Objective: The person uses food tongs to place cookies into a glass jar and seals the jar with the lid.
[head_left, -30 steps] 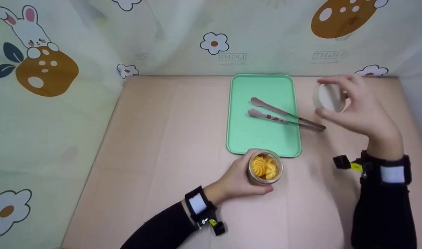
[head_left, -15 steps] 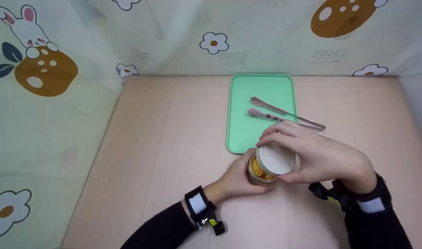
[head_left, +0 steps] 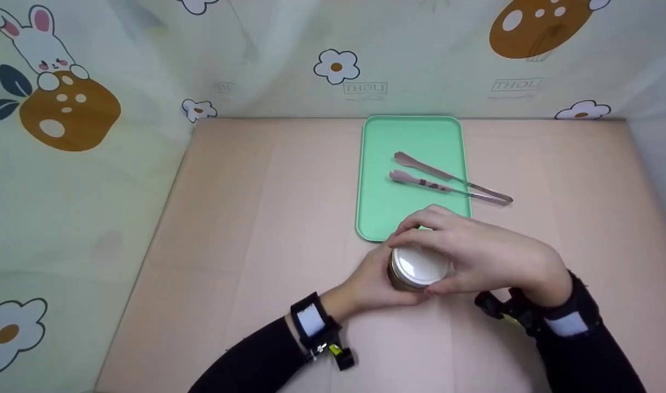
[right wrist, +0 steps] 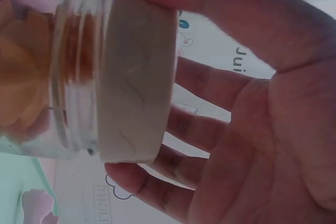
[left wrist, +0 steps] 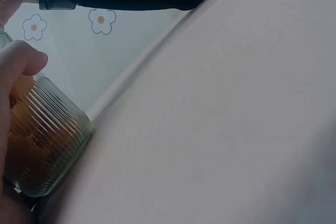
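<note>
A ribbed glass jar (left wrist: 50,135) with orange-yellow swirled cookies inside stands on the table, in front of the green tray. My left hand (head_left: 368,281) grips it round the side, thumb toward the front. Over its mouth lies a white lid (head_left: 420,265), held at the rim between the thumb and fingers of my right hand (head_left: 474,251). In the right wrist view the lid (right wrist: 137,74) sits at the jar's threaded neck (right wrist: 79,72), part of the thread showing below it.
Behind the jar lies a green tray (head_left: 379,213). Pink-tipped tongs (head_left: 436,185) rest across it, their joined end sticking out past its right edge. A patterned curtain (head_left: 267,60) hangs along the table's back and left edges.
My right hand has brought the lid from the tray's right side, leftward and down, onto the jar, covering the cookies. The left hand has kept its grip in place.
</note>
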The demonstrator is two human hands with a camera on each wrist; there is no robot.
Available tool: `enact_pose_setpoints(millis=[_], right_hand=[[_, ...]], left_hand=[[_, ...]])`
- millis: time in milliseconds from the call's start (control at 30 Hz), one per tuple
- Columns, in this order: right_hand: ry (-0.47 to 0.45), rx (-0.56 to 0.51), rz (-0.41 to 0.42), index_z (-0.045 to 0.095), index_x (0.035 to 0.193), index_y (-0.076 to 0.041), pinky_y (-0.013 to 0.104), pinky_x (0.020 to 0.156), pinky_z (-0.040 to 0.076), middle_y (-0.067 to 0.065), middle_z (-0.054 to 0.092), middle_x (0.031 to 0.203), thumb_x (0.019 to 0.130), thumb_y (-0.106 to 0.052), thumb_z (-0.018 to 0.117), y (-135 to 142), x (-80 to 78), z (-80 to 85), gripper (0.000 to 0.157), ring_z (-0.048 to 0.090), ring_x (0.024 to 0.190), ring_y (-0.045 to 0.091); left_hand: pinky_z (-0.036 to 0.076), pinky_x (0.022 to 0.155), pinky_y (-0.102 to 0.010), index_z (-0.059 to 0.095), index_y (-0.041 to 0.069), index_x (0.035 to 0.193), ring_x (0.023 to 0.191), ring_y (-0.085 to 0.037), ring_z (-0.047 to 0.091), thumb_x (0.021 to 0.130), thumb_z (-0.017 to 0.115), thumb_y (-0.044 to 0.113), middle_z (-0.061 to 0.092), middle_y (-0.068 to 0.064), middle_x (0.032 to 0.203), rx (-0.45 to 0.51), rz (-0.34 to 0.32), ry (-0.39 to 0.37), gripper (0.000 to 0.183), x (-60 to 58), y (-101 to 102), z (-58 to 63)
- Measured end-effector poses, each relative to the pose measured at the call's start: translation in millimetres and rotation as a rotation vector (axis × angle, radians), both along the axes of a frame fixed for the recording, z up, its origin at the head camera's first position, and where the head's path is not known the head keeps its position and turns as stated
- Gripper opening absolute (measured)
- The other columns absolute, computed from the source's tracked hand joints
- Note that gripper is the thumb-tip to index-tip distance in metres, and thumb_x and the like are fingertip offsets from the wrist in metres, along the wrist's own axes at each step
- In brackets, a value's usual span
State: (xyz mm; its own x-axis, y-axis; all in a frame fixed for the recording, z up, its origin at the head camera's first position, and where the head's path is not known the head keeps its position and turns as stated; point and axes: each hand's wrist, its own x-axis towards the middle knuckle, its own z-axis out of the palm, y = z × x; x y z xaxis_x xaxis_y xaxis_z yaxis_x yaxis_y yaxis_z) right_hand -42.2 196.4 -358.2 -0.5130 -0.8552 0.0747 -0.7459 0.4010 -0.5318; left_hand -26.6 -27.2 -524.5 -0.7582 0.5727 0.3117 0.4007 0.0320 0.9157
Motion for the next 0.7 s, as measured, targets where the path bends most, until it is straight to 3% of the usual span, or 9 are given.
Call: enact_pose_setpoints(millis=[400,600,700], right_hand=[[-0.008,-0.02,0.052,0.069,0.146,-0.021,0.042,0.109,0.053,-0.008,0.063,0.145,0.08,-0.016,0.098,-2.4,-1.9,-3.5,0.073,0.054,0.138,0.019],[-0.009,-0.002,0.028,0.069,0.146,-0.022,0.041,0.109,0.053,-0.009,0.063,0.144,0.08,-0.019,0.098,-3.8,-1.5,-4.3,0.072,0.054,0.138,0.018],[0.014,0.006,-0.006,0.069,0.144,-0.023,0.042,0.105,0.055,-0.008,0.063,0.14,0.08,-0.026,0.099,-5.2,-0.3,-4.9,0.071,0.055,0.133,0.018]], left_hand=[[0.044,0.123,-0.037,0.043,0.02,0.162,0.141,-0.015,0.057,0.081,0.096,0.017,0.057,0.004,0.157,0.021,-0.014,-0.028,0.096,0.5,1.4,1.8],[0.044,0.124,-0.036,0.043,0.025,0.162,0.142,-0.014,0.056,0.082,0.095,0.02,0.056,0.009,0.157,0.026,-0.019,-0.051,0.095,0.7,1.2,1.1],[0.044,0.124,-0.036,0.042,0.022,0.162,0.142,-0.013,0.056,0.081,0.096,0.022,0.056,0.006,0.157,0.012,-0.011,-0.048,0.097,0.7,0.1,0.2]])
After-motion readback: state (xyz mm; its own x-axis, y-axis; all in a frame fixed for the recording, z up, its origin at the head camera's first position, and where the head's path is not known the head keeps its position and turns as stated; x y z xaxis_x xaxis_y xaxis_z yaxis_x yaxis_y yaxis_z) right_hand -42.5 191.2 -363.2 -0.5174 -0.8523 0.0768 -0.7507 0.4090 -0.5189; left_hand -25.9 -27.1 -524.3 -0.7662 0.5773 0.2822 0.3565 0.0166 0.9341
